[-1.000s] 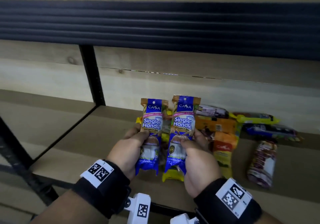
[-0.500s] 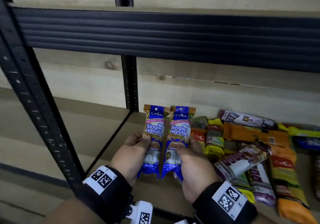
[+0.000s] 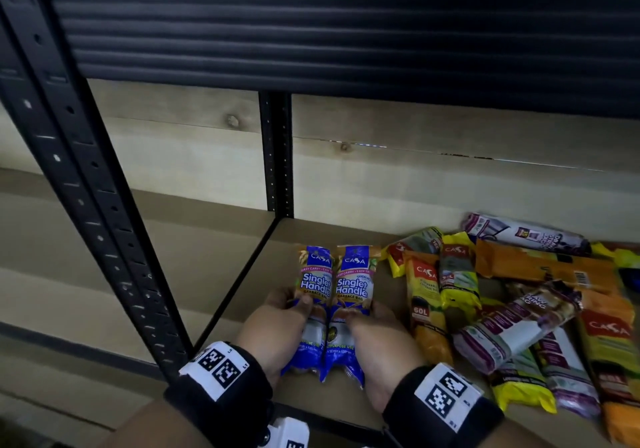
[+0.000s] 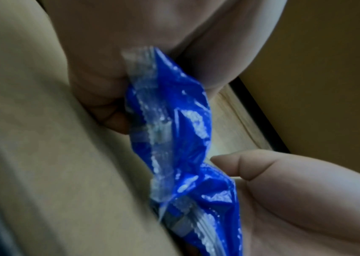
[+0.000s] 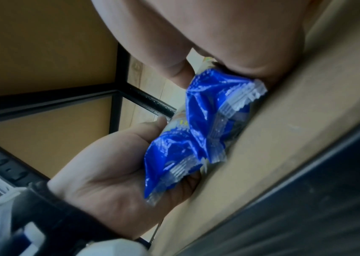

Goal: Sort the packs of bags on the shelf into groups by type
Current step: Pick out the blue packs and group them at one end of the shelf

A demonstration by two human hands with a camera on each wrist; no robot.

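Note:
Two identical blue Singlet Handle packs stand side by side over the left end of the wooden shelf (image 3: 242, 281). My left hand (image 3: 277, 326) grips the left blue pack (image 3: 313, 281), thumb across its front. My right hand (image 3: 377, 337) grips the right blue pack (image 3: 353, 285) the same way. The two packs touch along their inner edges. Their crimped blue bottoms show in the left wrist view (image 4: 174, 121) and the right wrist view (image 5: 214, 107). My fingers behind the packs are hidden.
A loose heap of packs lies to the right: a yellow-orange 60L pack (image 3: 427, 305), a yellow pack (image 3: 459, 278), an orange pack (image 3: 540, 264), purple-white packs (image 3: 516, 323). A black upright post (image 3: 277, 157) stands at the back, another black post (image 3: 86, 205) at the left front.
Both hands have carried the two blue packs leftward and down, away from the heap toward the shelf's left end. The packs have drawn together until they touch.

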